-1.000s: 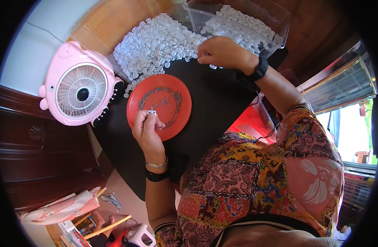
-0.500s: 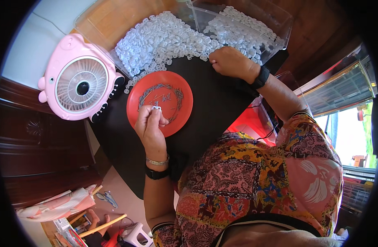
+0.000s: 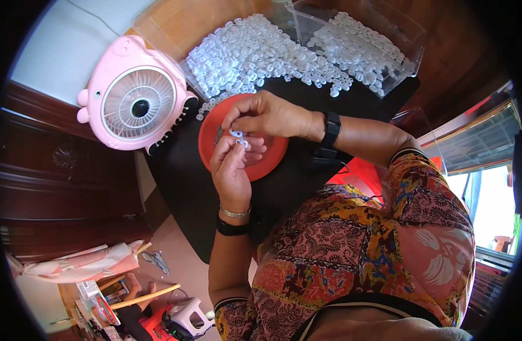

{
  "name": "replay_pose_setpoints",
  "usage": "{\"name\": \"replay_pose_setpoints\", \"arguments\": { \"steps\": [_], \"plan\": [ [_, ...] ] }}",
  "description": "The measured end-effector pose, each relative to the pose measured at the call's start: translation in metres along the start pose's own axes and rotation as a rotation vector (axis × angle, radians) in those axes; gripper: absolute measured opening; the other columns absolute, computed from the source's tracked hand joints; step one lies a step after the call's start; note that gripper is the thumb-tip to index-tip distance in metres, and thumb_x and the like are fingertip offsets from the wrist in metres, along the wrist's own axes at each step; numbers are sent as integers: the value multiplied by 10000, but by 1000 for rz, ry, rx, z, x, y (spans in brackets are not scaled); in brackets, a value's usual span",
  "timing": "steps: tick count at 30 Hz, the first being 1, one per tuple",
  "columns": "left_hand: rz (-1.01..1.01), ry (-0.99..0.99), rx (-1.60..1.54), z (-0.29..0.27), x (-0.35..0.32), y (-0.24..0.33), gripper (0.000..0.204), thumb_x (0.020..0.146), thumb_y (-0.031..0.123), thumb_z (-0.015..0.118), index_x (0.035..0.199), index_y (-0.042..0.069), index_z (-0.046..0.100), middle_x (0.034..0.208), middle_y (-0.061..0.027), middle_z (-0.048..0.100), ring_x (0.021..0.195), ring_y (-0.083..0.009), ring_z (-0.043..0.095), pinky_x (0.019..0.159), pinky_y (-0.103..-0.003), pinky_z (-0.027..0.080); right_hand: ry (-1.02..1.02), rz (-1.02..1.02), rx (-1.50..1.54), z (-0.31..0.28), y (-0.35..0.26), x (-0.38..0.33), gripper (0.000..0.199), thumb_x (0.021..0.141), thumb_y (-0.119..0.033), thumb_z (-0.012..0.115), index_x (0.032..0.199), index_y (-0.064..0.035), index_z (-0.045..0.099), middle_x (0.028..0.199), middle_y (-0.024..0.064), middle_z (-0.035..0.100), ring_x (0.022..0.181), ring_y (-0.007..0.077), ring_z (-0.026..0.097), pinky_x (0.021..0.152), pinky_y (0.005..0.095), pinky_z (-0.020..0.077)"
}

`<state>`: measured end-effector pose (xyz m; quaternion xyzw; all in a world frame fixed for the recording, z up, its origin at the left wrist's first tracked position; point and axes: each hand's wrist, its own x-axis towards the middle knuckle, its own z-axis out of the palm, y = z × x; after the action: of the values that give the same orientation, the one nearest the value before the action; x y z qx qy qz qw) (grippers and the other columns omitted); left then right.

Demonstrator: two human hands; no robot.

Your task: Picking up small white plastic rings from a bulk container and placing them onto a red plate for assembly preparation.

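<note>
Over the red plate (image 3: 270, 165), both my hands meet at their fingertips. My left hand (image 3: 231, 173) pinches a small white plastic piece with holes (image 3: 244, 144) between thumb and fingers. Just above it, my right hand (image 3: 275, 116) has thumb and fingertips closed on a similar white piece (image 3: 236, 133). The two pieces are very close; whether they touch, I cannot tell. My hands cover most of the plate, so the thin metal pins on it are largely hidden. A large heap of white pieces (image 3: 244, 54) lies beyond the plate.
A clear plastic bin (image 3: 411, 71) at the back right holds more white pieces. To the left, a pink animal-shaped fan (image 3: 139, 108) stands beside the black tabletop (image 3: 184, 193). On the floor at lower left are scissors (image 3: 157, 261) and a small stool (image 3: 190, 318).
My right hand has come from the heap to my left hand over the plate, with a white piece in its fingertips. The whole view has shifted slightly.
</note>
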<state>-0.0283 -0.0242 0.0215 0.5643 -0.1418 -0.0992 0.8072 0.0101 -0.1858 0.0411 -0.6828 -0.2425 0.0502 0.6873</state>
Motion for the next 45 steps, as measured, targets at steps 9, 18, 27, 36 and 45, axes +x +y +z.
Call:
{"name": "replay_pose_setpoints", "arguments": {
  "steps": [9,18,27,36,45],
  "plan": [
    [69,83,-65,-11,5,3,159,900,124,444,858,2,536,846,-142,654,725,-193,621,656,-269,472,-25,48,96,-6,20,-1,96,847,-32,637,937,2,631,805,0,638,752,42,572,679,207,469],
    [87,199,235,-6,1,-5,127,907,112,464,827,33,520,696,-59,580,590,-117,532,566,-223,394,68,216,393,-11,14,0,131,849,-71,649,962,-6,650,830,22,671,702,64,616,629,183,490],
    [74,221,253,-6,1,-7,135,900,125,484,800,40,518,655,-28,541,556,-98,501,533,-215,371,31,223,319,-7,12,-4,131,858,-61,642,976,-9,662,849,31,674,715,58,623,642,170,504],
    [65,221,275,-6,2,-8,140,898,120,484,785,42,511,641,-23,530,541,-88,490,517,-205,361,13,96,107,-5,12,-7,146,819,-19,676,963,-1,663,896,23,675,850,75,602,803,236,476],
    [62,218,314,-7,2,-9,157,900,128,488,773,39,509,627,-23,524,532,-92,485,513,-207,362,-36,-6,49,-3,19,-8,106,837,-27,662,935,11,652,906,35,665,878,84,596,825,246,475]
  ]
}}
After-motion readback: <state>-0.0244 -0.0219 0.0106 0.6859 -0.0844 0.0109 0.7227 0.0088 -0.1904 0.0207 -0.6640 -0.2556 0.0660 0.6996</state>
